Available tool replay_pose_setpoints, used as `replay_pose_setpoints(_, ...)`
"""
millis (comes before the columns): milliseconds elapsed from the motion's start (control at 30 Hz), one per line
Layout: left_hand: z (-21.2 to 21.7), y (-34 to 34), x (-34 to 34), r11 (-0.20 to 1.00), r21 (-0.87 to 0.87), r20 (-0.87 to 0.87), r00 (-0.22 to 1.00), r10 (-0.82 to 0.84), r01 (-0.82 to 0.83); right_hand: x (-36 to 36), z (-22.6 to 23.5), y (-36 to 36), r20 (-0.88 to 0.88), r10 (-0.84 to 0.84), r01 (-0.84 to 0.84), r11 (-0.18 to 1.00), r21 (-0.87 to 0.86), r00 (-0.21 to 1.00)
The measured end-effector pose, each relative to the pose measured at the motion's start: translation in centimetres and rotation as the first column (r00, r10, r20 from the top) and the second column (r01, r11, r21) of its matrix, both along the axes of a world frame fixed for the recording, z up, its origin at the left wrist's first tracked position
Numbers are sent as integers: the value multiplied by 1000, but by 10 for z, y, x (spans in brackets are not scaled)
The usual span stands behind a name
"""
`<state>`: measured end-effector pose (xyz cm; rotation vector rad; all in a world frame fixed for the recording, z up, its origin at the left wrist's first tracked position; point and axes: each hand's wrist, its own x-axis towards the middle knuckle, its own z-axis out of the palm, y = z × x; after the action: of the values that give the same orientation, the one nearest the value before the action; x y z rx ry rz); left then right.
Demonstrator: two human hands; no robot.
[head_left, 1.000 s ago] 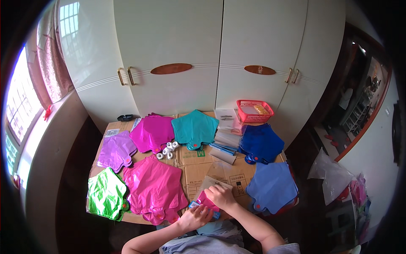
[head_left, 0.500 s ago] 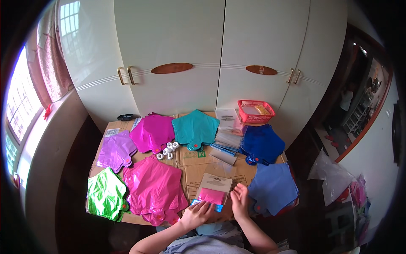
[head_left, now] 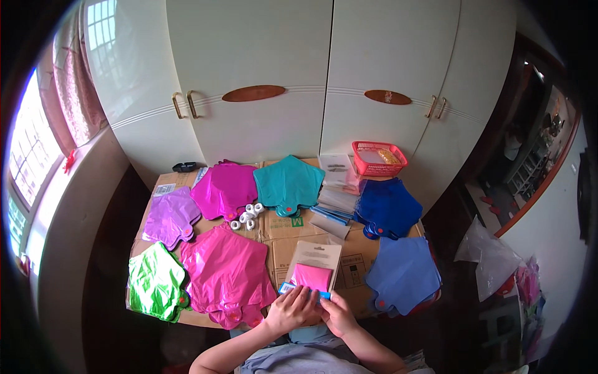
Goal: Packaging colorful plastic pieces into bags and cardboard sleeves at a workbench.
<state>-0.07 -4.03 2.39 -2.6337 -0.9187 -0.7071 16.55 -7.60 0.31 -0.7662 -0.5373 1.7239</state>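
Observation:
A flat clear packet (head_left: 319,254) with a grey card backing lies on the cardboard near me. Inside shows a folded pink foil piece (head_left: 313,276), with a blue strip (head_left: 287,287) along the near end. My left hand (head_left: 291,310) is closed over that near end, fingers pressed on the blue strip. My right hand (head_left: 339,314) pinches the near right corner, thumb and fingers together. The fingers hide much of the packet's lower edge. A stack of pink foil balloons (head_left: 224,268) lies flat, left of the packet. Light blue foil balloons (head_left: 403,274) lie to the right.
Around the cardboard-covered table (head_left: 274,233) lie green (head_left: 156,280), purple (head_left: 171,217), magenta (head_left: 224,190), teal (head_left: 288,184) and dark blue foil stacks (head_left: 387,207). White ribbon rolls (head_left: 247,218), clear sleeves (head_left: 336,206) and a red basket (head_left: 379,159) stand farther back, before white cabinets (head_left: 249,50).
My right hand has moved left and inward, from open beside the packet to its near corner. My left hand stays on the near end. The view has shifted slightly.

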Motion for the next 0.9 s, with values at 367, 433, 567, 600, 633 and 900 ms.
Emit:
replay_pose_setpoints(367, 3, 0, -17, 864, -491, 660, 598, 455, -114, 12, -6, 8, -18, 16, -13, 986, 166, 1000)
replay_pose_setpoints(433, -12, 5, -20, 544, -691, 703, 269, 658, 476, 10, -5, 8, -37, 42, -33, 977, 211, 998)
replay_pose_setpoints(567, -17, 7, -32, 140, -434, 575, 154, 803, 890, 13, -14, 10, 65, 81, -93, 970, 222, 995)
replay_pose_setpoints(600, -16, 7, -30, 177, -464, 584, 149, 798, 868, 14, -17, 10, 88, 86, -104, 968, 227, 992)
replay_pose_setpoints(633, -15, 6, -28, 214, -491, 591, 142, 794, 844, 14, -16, 11, 112, 94, -118, 966, 230, 989)
replay_pose_setpoints(900, -12, 2, -19, 358, -524, 651, 92, 754, 772, 14, -7, 15, 218, -25, -43, 952, 303, 976)
